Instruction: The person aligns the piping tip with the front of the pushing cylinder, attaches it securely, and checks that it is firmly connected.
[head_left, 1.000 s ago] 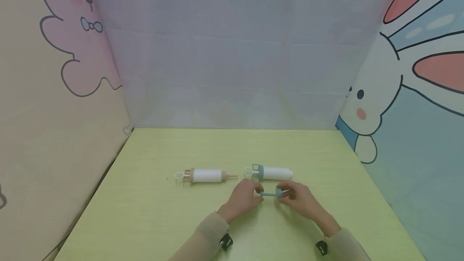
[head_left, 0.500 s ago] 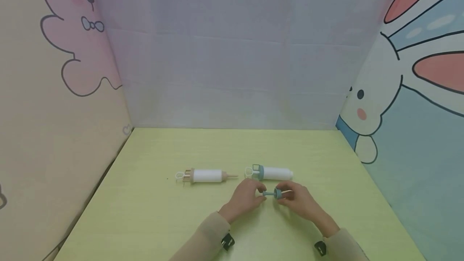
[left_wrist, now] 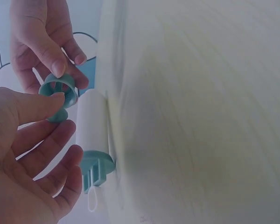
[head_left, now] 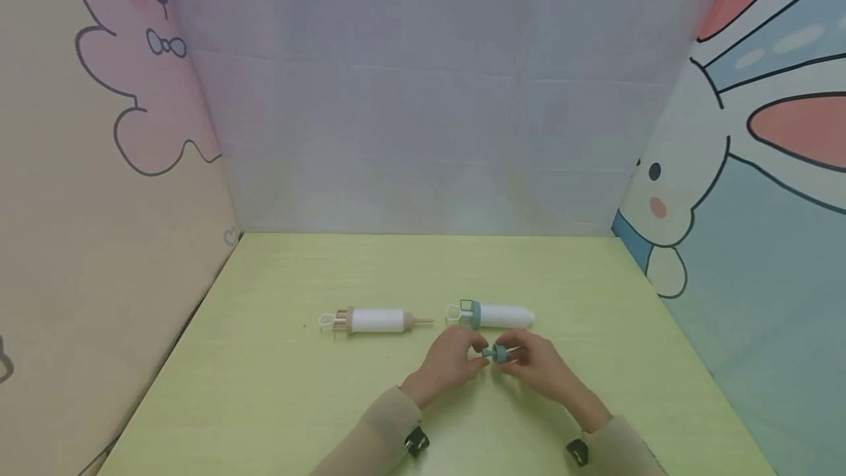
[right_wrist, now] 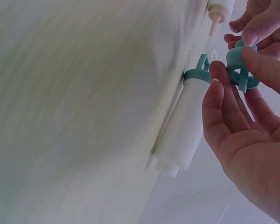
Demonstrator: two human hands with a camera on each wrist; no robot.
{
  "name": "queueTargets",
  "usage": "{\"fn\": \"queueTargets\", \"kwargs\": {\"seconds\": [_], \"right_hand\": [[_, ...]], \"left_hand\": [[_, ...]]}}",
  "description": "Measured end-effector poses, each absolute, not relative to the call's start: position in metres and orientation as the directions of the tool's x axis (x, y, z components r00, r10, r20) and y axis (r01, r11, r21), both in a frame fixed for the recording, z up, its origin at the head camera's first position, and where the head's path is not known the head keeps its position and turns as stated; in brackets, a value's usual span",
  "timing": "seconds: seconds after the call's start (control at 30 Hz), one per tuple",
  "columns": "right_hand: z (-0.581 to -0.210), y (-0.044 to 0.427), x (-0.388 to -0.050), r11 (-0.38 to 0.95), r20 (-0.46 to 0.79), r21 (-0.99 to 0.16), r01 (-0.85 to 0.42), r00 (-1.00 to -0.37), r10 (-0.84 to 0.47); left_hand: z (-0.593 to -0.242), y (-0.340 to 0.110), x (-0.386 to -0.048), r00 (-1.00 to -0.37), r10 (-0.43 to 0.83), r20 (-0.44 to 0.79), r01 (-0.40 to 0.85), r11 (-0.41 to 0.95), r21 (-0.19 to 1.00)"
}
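A small teal plastic piece (head_left: 499,353), with a cup-like end and a thin stem, is held between the two hands above the table. In the left wrist view, the left hand (left_wrist: 37,154) pinches its narrow knobbed end. The right hand (head_left: 534,363) grips the cup-like end (right_wrist: 234,58) with thumb and fingers; bars and a ring show on it. Just behind the hands lies a white tube (head_left: 504,316) with a teal collar (left_wrist: 97,163) and a white pull loop. Its far tip (right_wrist: 165,167) looks ridged. Fingers hide part of the stem.
Left of the teal-collared tube lies a similar white tube (head_left: 378,320) with tan fittings and a thin tan nozzle (head_left: 420,321). Both lie on the yellow-green table (head_left: 277,388). Fabric walls (head_left: 396,94) with cartoon drawings stand around it.
The right hand has moved slightly left and the left hand slightly right, so they are closer together. Less of the teal stem shows between them. Both tubes stay put.
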State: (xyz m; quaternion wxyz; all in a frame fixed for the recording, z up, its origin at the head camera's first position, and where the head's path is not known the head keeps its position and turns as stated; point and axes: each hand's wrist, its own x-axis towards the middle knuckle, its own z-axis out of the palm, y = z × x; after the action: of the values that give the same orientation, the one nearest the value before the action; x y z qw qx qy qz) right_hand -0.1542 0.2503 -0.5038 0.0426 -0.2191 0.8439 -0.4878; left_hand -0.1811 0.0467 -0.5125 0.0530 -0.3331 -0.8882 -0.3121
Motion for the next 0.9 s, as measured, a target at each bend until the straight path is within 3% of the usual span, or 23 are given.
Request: {"fn": "queueTargets", "kwargs": {"seconds": [0.63,0.9], "right_hand": [[-0.507,0.236,-0.157,0.484,0.138,-0.807,-0.338,-0.905,-0.403],[-0.506,0.235,-0.157,0.442,0.148,-0.829,-0.343,-0.897,-0.417]], "left_hand": [[-0.528,0.042,-0.186,-0.770,0.550,0.323,0.625,0.551,0.553],[-0.529,0.042,-0.185,-0.775,0.525,0.352,0.619,0.522,0.586]]}}
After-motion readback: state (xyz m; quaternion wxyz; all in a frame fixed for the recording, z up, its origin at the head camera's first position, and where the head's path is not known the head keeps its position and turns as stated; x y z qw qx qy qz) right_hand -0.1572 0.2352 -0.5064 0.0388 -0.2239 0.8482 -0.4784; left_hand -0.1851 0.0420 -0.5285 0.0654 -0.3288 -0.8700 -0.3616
